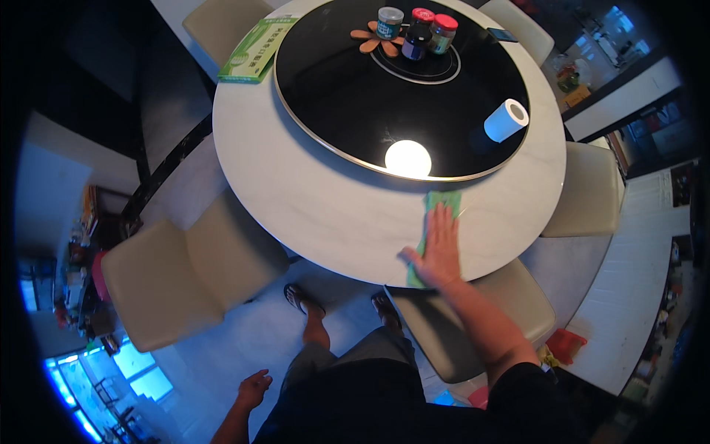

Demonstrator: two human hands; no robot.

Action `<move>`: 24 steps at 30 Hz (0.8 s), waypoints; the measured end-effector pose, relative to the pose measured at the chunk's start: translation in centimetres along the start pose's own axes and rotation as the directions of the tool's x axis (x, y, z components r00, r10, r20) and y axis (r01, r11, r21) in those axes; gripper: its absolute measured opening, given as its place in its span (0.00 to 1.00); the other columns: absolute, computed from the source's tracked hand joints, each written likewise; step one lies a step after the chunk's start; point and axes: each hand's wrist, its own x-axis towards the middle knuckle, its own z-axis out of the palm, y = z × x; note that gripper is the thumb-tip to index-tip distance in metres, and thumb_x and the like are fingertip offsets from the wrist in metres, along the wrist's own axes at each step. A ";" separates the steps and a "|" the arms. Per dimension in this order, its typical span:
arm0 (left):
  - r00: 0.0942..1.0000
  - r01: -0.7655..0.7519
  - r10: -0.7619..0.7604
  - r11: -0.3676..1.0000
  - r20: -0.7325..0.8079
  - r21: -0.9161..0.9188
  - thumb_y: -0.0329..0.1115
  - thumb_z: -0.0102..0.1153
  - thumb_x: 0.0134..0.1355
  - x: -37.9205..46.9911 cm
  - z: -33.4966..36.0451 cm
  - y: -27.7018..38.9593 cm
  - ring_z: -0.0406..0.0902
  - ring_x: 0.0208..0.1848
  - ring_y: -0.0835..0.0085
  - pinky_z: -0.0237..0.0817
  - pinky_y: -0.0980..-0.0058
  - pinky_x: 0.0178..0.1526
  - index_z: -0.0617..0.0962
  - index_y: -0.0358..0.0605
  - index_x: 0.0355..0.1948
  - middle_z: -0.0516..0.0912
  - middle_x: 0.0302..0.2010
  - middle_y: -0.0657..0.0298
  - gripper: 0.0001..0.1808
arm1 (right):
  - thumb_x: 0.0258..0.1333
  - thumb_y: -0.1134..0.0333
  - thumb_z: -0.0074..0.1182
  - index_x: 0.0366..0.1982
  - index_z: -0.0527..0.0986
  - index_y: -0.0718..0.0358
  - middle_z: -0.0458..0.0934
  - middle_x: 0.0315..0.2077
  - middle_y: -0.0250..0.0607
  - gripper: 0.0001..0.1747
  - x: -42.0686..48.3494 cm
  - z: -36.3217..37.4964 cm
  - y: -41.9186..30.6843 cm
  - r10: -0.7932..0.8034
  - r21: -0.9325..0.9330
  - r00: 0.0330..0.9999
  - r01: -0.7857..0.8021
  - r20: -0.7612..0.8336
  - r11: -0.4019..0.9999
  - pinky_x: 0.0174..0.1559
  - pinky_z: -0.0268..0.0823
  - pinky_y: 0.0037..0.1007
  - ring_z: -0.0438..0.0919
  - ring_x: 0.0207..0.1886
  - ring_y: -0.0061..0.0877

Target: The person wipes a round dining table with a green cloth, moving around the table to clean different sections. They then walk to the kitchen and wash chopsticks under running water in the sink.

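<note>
My right hand (439, 250) lies palm down on a green cloth (444, 198), holding it against the marble-patterned top of a round white table (333, 222). Its fingers point away from me and the thumb sticks out to the left. The folded cloth forms a narrow strip from near the table's front edge almost to the black lazy Susan (344, 105); part of it is hidden under the hand. My left hand (255, 387) hangs low at my left side above the floor. It holds nothing, and its fingers are loosely bent.
On the turntable are a white paper roll (502, 125), several jars (441, 36) and a flower-shaped wooden trivet (369, 41). A green box (255, 53) and a phone (502, 35) lie at the rim. Chairs (188, 272) surround the table; one seat (471, 322) is under my right arm.
</note>
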 end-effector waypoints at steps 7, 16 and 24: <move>0.988 -0.031 -0.052 0.852 -0.144 -0.522 0.52 0.57 0.77 3.7 -11.7 -1.7 0.86 0.39 0.69 0.76 0.70 0.40 0.77 0.39 0.71 0.88 0.45 0.56 0.32 | 0.62 0.35 0.61 0.79 0.46 0.78 0.40 0.80 0.72 0.66 -0.7 5.6 -17.2 0.224 -0.028 0.974 -0.224 0.028 0.974 0.81 0.28 0.62 0.37 0.84 0.63; 0.987 -0.159 0.156 0.971 -0.028 -0.181 0.52 0.58 0.78 8.9 -19.0 3.7 0.85 0.39 0.73 0.76 0.71 0.41 0.82 0.42 0.66 0.89 0.43 0.60 0.27 | 0.64 0.33 0.58 0.78 0.53 0.75 0.46 0.80 0.67 0.62 7.4 10.7 -27.7 0.067 0.152 0.991 -0.049 -0.116 0.987 0.81 0.35 0.62 0.42 0.84 0.60; 0.972 -0.233 0.215 0.935 -0.097 -0.267 0.46 0.57 0.79 11.2 -22.6 8.4 0.83 0.42 0.76 0.76 0.73 0.42 0.81 0.44 0.67 0.88 0.44 0.63 0.24 | 0.62 0.38 0.63 0.81 0.52 0.67 0.49 0.82 0.53 0.60 -2.9 5.9 -16.4 0.247 -0.060 0.969 -0.248 -0.029 0.967 0.82 0.36 0.60 0.45 0.85 0.47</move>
